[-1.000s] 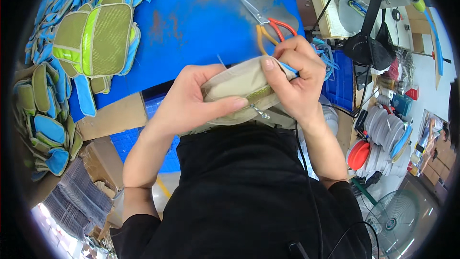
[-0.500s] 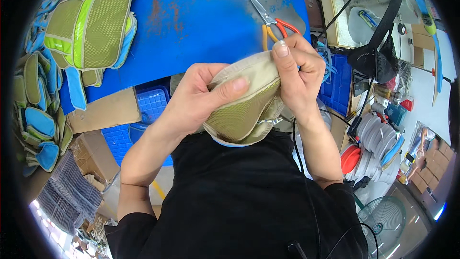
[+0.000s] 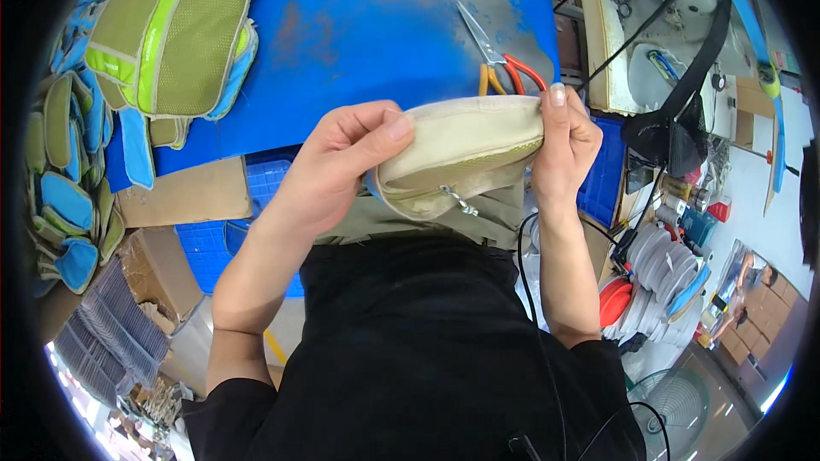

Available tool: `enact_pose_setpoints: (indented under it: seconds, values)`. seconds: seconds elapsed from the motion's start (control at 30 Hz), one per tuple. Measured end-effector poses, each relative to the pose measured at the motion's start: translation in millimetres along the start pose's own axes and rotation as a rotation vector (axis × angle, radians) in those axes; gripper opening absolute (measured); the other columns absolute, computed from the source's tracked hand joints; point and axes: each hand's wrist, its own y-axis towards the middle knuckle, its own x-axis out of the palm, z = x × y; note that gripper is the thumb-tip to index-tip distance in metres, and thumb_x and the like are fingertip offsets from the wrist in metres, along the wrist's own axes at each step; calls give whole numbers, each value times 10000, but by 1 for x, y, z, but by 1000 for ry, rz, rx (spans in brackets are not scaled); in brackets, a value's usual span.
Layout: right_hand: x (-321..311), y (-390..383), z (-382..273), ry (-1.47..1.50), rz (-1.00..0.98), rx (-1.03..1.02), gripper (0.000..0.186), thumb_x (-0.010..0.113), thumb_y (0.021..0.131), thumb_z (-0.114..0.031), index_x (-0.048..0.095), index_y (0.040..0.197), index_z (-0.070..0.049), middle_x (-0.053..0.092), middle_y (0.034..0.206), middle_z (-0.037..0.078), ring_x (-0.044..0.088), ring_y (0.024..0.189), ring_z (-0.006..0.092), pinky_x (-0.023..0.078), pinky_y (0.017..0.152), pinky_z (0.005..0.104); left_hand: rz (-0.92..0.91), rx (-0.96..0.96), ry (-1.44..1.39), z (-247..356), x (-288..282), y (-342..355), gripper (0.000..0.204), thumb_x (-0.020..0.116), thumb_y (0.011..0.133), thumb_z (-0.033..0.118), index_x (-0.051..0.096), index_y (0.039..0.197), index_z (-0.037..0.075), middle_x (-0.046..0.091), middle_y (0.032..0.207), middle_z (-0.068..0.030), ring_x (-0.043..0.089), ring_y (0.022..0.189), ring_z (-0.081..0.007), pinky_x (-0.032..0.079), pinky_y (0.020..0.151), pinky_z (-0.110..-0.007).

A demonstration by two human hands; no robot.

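Observation:
Held up between both hands above my lap is a beige and olive fabric pouch (image 3: 465, 128) with a mesh panel and a pale bound edge. My left hand (image 3: 346, 158) pinches its left end, thumb on top. At the right end, my right hand (image 3: 565, 141) grips the edge between thumb and fingers. From the pouch's lower side hangs a small metal clip or zipper pull (image 3: 459, 199); I cannot tell which. Beyond the pouch, scissors (image 3: 494, 55) with red and orange handles lie on the blue tabletop (image 3: 359, 60), blades pointing away.
Stacked olive, green and blue mesh pouches (image 3: 175, 47) cover the table's far left, with more pieces (image 3: 68, 196) piled beside it. A sewing machine (image 3: 675, 0) stands at the far right. White and red thread spools (image 3: 658, 265) are at right, a fan (image 3: 670, 405) below them.
The pouch has been stretched out sideways and tilted, so its pale edge faces up more. My hands have moved farther apart. The metal piece now hangs below the pouch's middle.

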Motion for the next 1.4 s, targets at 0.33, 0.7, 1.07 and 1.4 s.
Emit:
enact_pose_setpoints:
  seconds: [0.33,0.7,1.07,1.4]
  values:
    - [-12,-11,29,14,-141,176,425,605,1073,-223,597,754,57,531,751,9,413,722,91,339,660,285,56,38,100,7,19,16,244,676,1034,212,679,845,59,644,764,49,514,682,2,402,587,-203]
    - [6,4,-40,-164,-350,0,266,668,1013,-251,693,995,13,656,846,111,619,801,196,472,732,303,-45,38,380,5,22,38,265,670,1042,234,696,881,25,675,789,38,563,728,-12,449,635,-213]
    - [9,-2,-24,526,-217,425,296,593,1090,-251,616,846,-85,568,790,-77,436,717,1,366,641,207,463,706,1053,-35,17,25,501,826,770,25,696,1254,30,667,1170,-140,648,1114,-254,511,940,-336]
    - [8,-15,-4,576,-120,509,320,610,1080,-321,651,880,-75,586,716,-58,482,637,22,397,591,218,370,372,497,-55,7,11,370,698,935,30,685,1305,20,686,1150,-95,658,1053,-172,550,865,-299]
